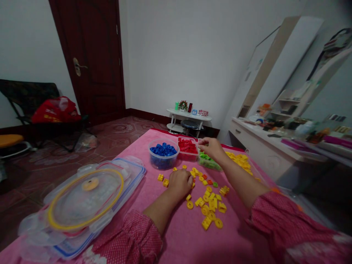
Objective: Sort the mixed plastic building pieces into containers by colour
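My left hand (180,182) rests on the pink tablecloth (176,234) with its fingers curled among loose yellow bricks (210,207); what it holds, if anything, is hidden. My right hand (211,147) reaches forward over the tub of red bricks (187,147), fingers pinched together, with the tub of green bricks (208,162) just below it. A round tub of blue bricks (163,153) stands to the left of the red one. A heap of yellow bricks (242,161) lies to the right.
A stack of clear container lids (82,201) lies at the table's left. A white dresser (264,146) with clutter stands at the right, a small white shelf (189,119) by the far wall, a folding chair (35,110) and dark door (93,58) at the left.
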`<state>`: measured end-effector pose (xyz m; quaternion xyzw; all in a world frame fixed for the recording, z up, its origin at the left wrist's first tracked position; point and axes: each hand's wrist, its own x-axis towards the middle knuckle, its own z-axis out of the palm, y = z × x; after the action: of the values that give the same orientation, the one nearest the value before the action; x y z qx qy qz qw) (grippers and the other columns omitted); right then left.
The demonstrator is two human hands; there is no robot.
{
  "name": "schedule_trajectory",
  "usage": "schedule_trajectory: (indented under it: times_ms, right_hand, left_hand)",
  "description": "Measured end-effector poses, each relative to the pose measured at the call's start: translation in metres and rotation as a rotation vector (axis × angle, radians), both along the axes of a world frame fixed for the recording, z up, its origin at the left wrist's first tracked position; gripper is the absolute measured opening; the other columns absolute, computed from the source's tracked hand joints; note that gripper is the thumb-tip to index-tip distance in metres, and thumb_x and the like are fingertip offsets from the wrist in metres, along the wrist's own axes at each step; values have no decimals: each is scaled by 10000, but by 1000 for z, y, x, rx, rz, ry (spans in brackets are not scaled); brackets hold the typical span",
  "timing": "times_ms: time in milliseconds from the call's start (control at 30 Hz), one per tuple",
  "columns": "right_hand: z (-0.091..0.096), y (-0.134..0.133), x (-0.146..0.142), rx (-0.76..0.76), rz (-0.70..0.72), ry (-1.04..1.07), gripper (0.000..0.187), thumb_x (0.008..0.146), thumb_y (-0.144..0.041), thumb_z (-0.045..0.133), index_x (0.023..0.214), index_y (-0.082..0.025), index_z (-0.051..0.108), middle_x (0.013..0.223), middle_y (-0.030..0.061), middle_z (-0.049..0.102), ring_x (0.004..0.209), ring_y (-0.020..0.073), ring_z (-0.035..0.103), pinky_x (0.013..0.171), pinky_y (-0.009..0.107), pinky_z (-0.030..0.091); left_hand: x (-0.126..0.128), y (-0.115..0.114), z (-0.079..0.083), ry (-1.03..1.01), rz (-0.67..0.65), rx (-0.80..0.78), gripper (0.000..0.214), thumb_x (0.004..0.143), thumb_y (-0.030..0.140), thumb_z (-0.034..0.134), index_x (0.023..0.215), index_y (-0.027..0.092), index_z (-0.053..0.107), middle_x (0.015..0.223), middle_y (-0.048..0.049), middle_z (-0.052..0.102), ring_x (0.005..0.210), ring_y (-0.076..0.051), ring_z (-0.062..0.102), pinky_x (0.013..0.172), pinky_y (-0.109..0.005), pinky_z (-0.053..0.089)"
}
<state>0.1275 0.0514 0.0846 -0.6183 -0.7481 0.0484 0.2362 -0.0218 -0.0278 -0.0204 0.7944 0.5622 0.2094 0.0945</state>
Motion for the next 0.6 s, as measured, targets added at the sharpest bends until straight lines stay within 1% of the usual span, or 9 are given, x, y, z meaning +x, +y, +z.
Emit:
schedule_trajectory:
  times_ms: [67, 100, 133, 200, 267, 333, 367, 467, 600]
  right_hand:
    - [4, 5, -2, 69, -22, 50, 312, 832, -198, 451, 1067, -111, 636, 993, 89, 693, 768, 129, 640, 658, 215, 459]
    - [1, 4, -2, 83, -21, 61, 318, 843, -212, 440, 1077, -111, 630, 1008, 92, 689, 777, 130, 640, 671, 222, 462]
    - [-3, 0, -1, 83, -13, 62, 300, 838, -222, 451, 1041, -118, 646, 982, 83, 694, 773, 133, 639, 677, 225, 462]
    - [-18, -12, 4, 46, 11, 40, 222, 800, -225, 505, 899, -146, 687, 865, 47, 707, 735, 138, 634, 662, 226, 450]
    - [-37, -28, 13, -15, 20, 2, 144, 739, -199, 565, 788, -168, 697, 752, 19, 699, 690, 140, 623, 629, 223, 429]
    - [-58, -46, 23, -71, 7, -38, 120, 678, -159, 609, 757, -177, 697, 694, 7, 687, 660, 143, 614, 608, 224, 410]
    - [-67, -53, 27, -90, -4, -54, 135, 656, -143, 623, 763, -179, 696, 697, 6, 686, 663, 145, 613, 609, 226, 405]
    - [-88, -71, 37, -99, -39, -69, 180, 656, -149, 641, 827, -180, 688, 814, 25, 701, 761, 161, 624, 672, 240, 414]
    - [-101, -78, 45, -74, -73, -29, 265, 739, -209, 611, 996, -166, 661, 985, 64, 695, 896, 182, 624, 775, 269, 429]
  left_hand:
    - [0, 1, -2, -8, 6, 1, 322, 865, 311, 394, 872, 197, 695, 962, -85, 699, 869, -203, 627, 706, -293, 406]
    - [0, 1, -3, -11, 5, 3, 322, 866, 311, 392, 870, 197, 694, 957, -84, 699, 868, -203, 626, 707, -294, 402]
    - [0, 1, -4, -14, 3, 7, 325, 869, 313, 389, 869, 198, 693, 952, -82, 699, 868, -203, 624, 709, -297, 399]
    - [0, 1, -5, -20, -5, 13, 332, 874, 324, 382, 869, 203, 692, 948, -78, 698, 870, -204, 620, 709, -298, 393]
    - [0, 1, -5, -22, -8, 18, 334, 873, 332, 382, 864, 206, 691, 948, -73, 697, 866, -202, 617, 700, -295, 387]
    - [-1, 1, -5, -16, -2, 24, 334, 871, 333, 381, 853, 206, 690, 940, -69, 696, 853, -201, 616, 684, -293, 382]
    - [-1, 0, -4, -12, 4, 24, 336, 870, 334, 380, 847, 205, 689, 932, -66, 696, 843, -200, 616, 676, -294, 379]
    - [-1, 0, -3, -5, 10, 16, 334, 869, 334, 381, 849, 208, 690, 927, -62, 697, 833, -196, 615, 666, -290, 373]
    - [0, -1, -3, -2, 4, 13, 324, 869, 333, 390, 843, 212, 689, 938, -57, 697, 851, -189, 614, 677, -276, 369]
